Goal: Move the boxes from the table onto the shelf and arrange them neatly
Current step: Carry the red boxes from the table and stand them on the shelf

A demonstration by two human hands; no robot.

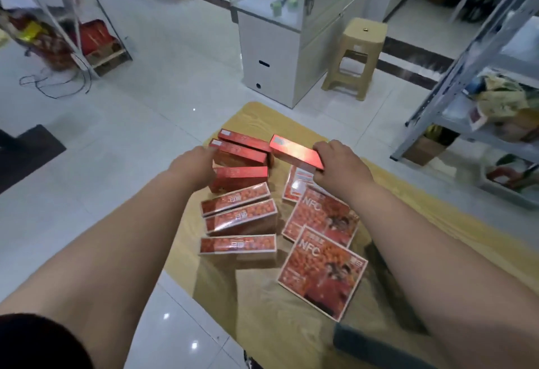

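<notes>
The right hand pinches the red box at its near, right end, with the fingers curled over the top edge and the thumb under it. This box is long and thin. Its long side runs away from the hand to the left and a little up, so nearly all of it sticks out to the left of the grip. It seems to be lifted just above the table. The shelf stands to the right of the table, on the same side as this hand, so the right hand is the nearer one for the carry (the box would likely have to swing round to go in straight). The left hand reaches to the row of red boxes standing on edge at the far left. Its fingertips touch the end of one, but the hand hides them, so it cannot be told if they wrap round it. Near them lie three fruit boxes on their sides and big flat boxes that overlap each other. All look like smooth, shiny card with sharp corners, and light bounces off the red one. The table top is yellow wood with wavy lines, and the shelf is grey metal with thin posts.
</notes>
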